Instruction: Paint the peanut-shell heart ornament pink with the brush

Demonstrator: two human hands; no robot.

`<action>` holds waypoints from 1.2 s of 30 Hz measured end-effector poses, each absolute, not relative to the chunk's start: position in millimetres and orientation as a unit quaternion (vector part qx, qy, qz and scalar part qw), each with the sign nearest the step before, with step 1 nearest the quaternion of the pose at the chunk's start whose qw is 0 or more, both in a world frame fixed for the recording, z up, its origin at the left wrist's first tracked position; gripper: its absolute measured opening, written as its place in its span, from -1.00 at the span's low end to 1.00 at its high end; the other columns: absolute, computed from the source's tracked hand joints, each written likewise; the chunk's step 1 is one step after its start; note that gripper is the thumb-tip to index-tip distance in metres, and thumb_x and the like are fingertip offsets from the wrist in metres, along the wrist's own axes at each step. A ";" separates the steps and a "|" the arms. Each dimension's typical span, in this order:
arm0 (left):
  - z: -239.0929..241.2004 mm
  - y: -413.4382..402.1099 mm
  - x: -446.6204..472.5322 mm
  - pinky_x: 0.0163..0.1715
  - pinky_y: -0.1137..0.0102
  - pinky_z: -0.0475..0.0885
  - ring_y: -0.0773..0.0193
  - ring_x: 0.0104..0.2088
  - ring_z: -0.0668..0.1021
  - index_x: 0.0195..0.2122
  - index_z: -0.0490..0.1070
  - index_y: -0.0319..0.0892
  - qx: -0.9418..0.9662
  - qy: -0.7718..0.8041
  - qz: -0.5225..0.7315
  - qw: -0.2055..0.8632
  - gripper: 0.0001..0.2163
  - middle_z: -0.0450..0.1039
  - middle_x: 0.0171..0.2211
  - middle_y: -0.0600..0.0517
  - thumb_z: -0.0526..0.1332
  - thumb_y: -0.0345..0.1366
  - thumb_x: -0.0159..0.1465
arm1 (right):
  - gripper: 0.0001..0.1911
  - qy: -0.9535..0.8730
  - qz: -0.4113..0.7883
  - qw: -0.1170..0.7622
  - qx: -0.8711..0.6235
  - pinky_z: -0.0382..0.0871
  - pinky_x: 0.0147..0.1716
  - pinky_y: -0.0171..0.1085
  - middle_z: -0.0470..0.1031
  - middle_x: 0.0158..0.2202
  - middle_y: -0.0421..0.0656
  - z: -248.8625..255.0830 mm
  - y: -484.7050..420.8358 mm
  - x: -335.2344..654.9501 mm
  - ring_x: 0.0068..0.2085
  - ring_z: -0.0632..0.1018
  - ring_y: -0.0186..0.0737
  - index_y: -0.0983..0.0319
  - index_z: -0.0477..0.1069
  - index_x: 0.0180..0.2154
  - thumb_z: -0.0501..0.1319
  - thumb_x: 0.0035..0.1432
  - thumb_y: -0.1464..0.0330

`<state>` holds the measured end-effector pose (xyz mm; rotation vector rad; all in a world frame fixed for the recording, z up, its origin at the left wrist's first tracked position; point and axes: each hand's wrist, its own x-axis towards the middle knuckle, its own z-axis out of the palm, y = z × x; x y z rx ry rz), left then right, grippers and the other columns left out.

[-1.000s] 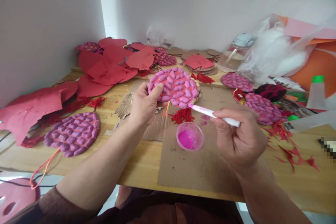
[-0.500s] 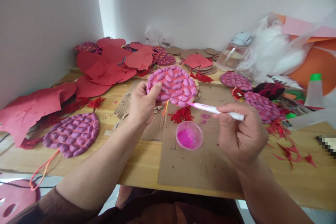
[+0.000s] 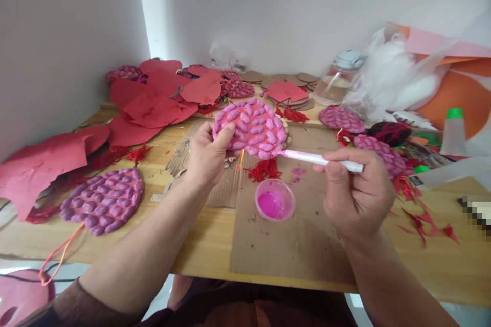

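My left hand (image 3: 209,156) is closed on the left edge of a round plaque covered in pink-painted peanuts (image 3: 251,127), thumb on top, held up above the table. A few unpainted peanuts (image 3: 286,133) show along its right rim. My right hand (image 3: 356,189) grips a white-handled paintbrush (image 3: 324,159), whose pink tip touches the plaque's lower right edge. Beneath the plaque lies a red tassel (image 3: 264,169), and a yellow-orange cord hangs from it. A small clear cup of magenta paint (image 3: 275,200) stands below, between my hands.
Under the cup is a cardboard sheet (image 3: 291,250) with paint spots. Another peanut plaque (image 3: 103,202) lies left, near red paper pieces (image 3: 153,99). Finished-looking plaques (image 3: 341,118), a glass jar (image 3: 339,79), a plastic bag (image 3: 399,71) and a green-capped bottle (image 3: 454,130) are on the right.
The view has shifted slightly. My right hand has moved a little right and down with the paintbrush, its tip still at the plaque's lower right edge. My left hand keeps its hold.
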<state>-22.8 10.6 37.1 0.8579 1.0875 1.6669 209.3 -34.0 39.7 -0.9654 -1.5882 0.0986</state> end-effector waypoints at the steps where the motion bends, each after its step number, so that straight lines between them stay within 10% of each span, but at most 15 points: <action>1: 37.0 10.8 -23.0 -0.65 0.55 0.47 0.40 -0.62 0.54 -0.34 0.28 -0.13 0.349 0.442 0.679 0.470 -0.65 0.51 -0.50 0.15 0.45 -0.13 0.13 | -0.92 -0.688 0.050 0.594 -0.414 0.38 -0.34 -0.19 0.55 -0.39 -0.20 39.8 -34.2 209.1 -0.36 0.58 -0.24 0.18 0.51 -0.18 0.26 0.30 0.35; 36: 38.7 9.8 -23.5 -0.67 0.57 0.45 0.42 -0.65 0.53 -0.33 0.29 -0.12 0.348 0.419 0.694 0.471 -0.59 0.49 -0.54 0.19 0.52 -0.10 0.05 | -0.88 -0.634 0.095 0.653 -0.404 0.30 -0.50 -0.27 0.50 -0.43 -0.24 43.4 -25.2 212.6 -0.46 0.48 -0.31 0.14 0.48 -0.23 0.36 0.22 0.29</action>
